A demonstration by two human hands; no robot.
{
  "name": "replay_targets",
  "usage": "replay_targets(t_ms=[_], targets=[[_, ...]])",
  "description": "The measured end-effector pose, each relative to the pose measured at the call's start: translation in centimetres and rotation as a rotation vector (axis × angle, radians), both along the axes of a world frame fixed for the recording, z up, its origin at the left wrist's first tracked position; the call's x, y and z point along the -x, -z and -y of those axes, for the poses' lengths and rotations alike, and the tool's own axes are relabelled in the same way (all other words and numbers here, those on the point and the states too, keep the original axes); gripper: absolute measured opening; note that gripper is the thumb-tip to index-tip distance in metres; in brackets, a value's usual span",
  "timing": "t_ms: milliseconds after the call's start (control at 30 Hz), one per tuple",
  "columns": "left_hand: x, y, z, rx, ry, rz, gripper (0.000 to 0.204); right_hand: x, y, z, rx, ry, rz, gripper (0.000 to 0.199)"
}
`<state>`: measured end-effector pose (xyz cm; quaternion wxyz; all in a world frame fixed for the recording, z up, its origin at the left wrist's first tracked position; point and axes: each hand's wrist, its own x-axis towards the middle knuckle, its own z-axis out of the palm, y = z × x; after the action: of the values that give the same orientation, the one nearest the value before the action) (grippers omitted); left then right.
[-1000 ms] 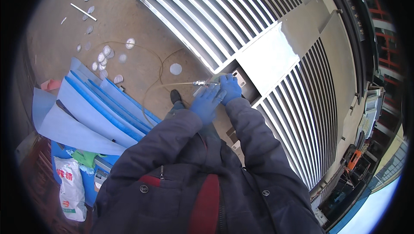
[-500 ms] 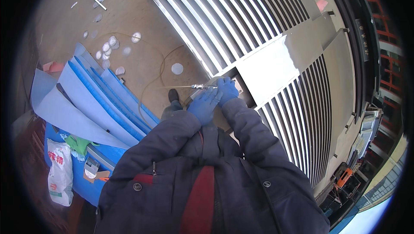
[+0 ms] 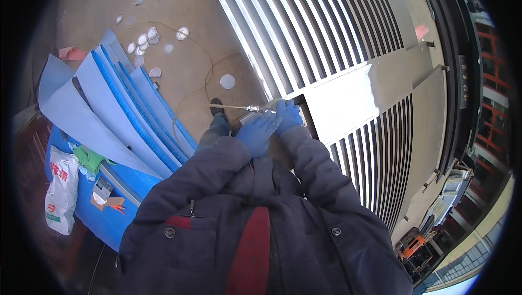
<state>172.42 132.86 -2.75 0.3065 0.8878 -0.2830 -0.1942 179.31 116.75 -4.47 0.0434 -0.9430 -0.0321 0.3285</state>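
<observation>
While both wear blue gloves, the left hand [image 3: 255,134] and right hand [image 3: 287,115] together grasp a slim metal tool [image 3: 244,108], pointing left, just beside the flat panel [image 3: 348,99] in the slatted metal screen [image 3: 304,23]; blue sheets [image 3: 109,115] lie left.

Both my arms, in dark jacket sleeves, reach forward and meet in front of my chest. My left hand [image 3: 255,134] in a blue glove is curled closed, and my gloved right hand [image 3: 288,115] sits just beyond it, fingers also folded shut.
</observation>
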Motion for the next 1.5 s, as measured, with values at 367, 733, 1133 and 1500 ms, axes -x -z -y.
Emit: replay_targets(t_ms=[367, 733, 1133, 1500], targets=[[-0.2, 1.1, 0.1, 0.064, 0.045, -0.045, 0.083, -0.2, 0.1, 0.1, 0.135, 0.033, -0.086, 0.054], [-2.8, 1.0, -1.2, 0.082, -0.11, 0.11, 0.068, -3.0, 0.1, -0.9, -0.006, -0.017, 0.03, 0.045], [-2.7, -2.4, -0.1, 0.109, -0.11, 0.164, 0.066, 0.0, 5.0, 0.3, -0.435, -0.201, 0.506, 0.039], [-1.1, -0.8, 1.3, 0.142, 0.117, -0.03, 0.086, 4.8, 5.5, 1.3, -0.302, 0.253, 0.272, 0.029]])
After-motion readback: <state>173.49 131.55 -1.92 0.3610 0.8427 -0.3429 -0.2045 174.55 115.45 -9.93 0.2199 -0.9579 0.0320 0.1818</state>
